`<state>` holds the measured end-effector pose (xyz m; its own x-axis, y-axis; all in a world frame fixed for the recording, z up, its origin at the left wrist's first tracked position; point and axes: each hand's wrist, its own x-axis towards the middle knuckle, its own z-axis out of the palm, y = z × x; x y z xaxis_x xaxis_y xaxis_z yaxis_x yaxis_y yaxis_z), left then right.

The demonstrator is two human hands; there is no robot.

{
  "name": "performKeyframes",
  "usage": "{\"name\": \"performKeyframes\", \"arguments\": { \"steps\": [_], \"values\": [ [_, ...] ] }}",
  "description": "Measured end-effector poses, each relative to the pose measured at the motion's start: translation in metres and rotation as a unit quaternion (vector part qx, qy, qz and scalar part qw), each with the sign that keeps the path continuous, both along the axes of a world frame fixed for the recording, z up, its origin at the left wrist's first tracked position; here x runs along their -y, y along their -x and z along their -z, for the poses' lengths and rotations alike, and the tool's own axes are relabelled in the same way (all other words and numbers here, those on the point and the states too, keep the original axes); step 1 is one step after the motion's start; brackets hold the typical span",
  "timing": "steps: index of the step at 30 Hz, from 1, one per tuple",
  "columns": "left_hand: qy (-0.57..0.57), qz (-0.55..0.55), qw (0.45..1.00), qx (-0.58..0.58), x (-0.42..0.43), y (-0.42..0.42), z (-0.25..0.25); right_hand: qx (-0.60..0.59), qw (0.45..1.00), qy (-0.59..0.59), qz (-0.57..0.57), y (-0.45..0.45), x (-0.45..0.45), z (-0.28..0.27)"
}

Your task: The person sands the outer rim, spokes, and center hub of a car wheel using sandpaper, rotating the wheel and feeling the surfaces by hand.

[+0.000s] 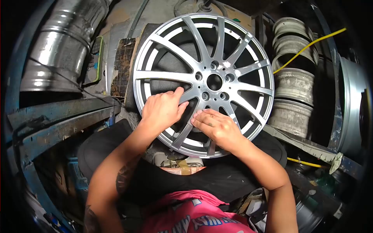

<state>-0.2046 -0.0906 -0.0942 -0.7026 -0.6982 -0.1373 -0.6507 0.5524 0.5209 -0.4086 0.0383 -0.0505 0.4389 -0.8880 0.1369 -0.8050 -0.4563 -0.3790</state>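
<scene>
The left grip (pixel 160 108) is back-up, thumb and index finger parted, other fingertips hidden. Just beside it, the right grip (pixel 218 127) has bent fingers bunched near its thumb. Behind them, the left forearm (pixel 123 155), dark-marked, and right forearm (pixel 262 161) slant inward.

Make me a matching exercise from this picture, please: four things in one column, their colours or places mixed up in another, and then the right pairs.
Things:
1. Wheel
2. Shirt
3. Trousers
4. Stack of dull metal rims

Descriptions:
A. Black, across the lap
B. On the picture's right side, beyond the wheel's edge
C. Silver, with the left hand and right hand at its spokes
D. Pink, with pale lettering

Right pairs: 1-C, 2-D, 3-A, 4-B
</scene>
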Motion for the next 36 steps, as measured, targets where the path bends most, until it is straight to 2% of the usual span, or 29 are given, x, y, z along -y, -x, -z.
{"name": "performKeyframes", "arguments": {
  "steps": [3,4,7,8,9,11,14,17,19,21,24,28,29,31,34,36],
  "values": [
    [0.018,0.002,1.000,-0.020,0.002,-0.002,0.000,-0.021,0.999,-0.037,-0.007,0.004,0.002,-0.015],
    [0.023,0.004,0.999,-0.024,0.001,-0.002,0.002,0.010,1.000,-0.007,0.006,0.001,0.009,-0.016],
    [0.002,0.003,1.000,-0.004,0.001,-0.001,-0.003,0.036,0.999,-0.010,-0.028,-0.002,0.006,0.001],
    [0.027,0.001,0.999,-0.026,-0.001,0.000,0.000,0.041,0.998,-0.033,-0.033,0.003,0.004,-0.002],
    [0.028,0.009,0.999,-0.029,-0.002,-0.001,0.000,0.011,0.997,-0.068,-0.029,0.005,0.000,-0.012],
    [0.033,0.002,0.999,-0.035,0.000,-0.002,0.003,-0.009,0.999,-0.045,-0.014,0.004,0.005,-0.023],
    [0.002,-0.005,1.000,0.000,-0.003,0.000,0.001,0.011,0.999,-0.038,-0.026,-0.001,0.005,-0.002],
    [0.001,0.003,1.000,-0.006,0.000,0.001,0.000,-0.032,0.995,-0.096,-0.002,0.007,-0.007,-0.013],
    [0.012,0.000,1.000,-0.004,0.001,-0.001,-0.003,-0.003,0.999,-0.033,0.009,0.001,0.000,-0.020],
    [0.009,-0.002,1.000,0.003,-0.001,0.001,-0.003,0.006,1.000,-0.019,0.000,-0.009,0.004,-0.013],
    [0.003,-0.001,1.000,-0.005,0.000,0.000,-0.001,-0.055,0.993,-0.101,0.021,-0.006,-0.010,-0.023],
    [0.009,0.003,1.000,-0.001,-0.001,-0.001,0.003,-0.025,0.999,0.005,0.046,-0.015,0.004,-0.029],
    [0.001,-0.002,1.000,0.004,-0.002,-0.001,0.003,-0.090,0.996,0.012,0.017,-0.017,-0.011,-0.008],
    [-0.002,0.004,1.000,0.010,0.001,-0.001,0.002,-0.122,0.992,-0.029,0.006,-0.015,-0.017,-0.021],
    [0.001,0.003,1.000,0.003,0.001,-0.003,0.002,-0.077,0.996,0.012,0.041,-0.018,0.000,-0.030],
    [-0.001,0.002,1.000,0.008,-0.002,-0.002,-0.002,-0.105,0.994,0.005,0.020,-0.017,-0.008,-0.019]
  ]
}}
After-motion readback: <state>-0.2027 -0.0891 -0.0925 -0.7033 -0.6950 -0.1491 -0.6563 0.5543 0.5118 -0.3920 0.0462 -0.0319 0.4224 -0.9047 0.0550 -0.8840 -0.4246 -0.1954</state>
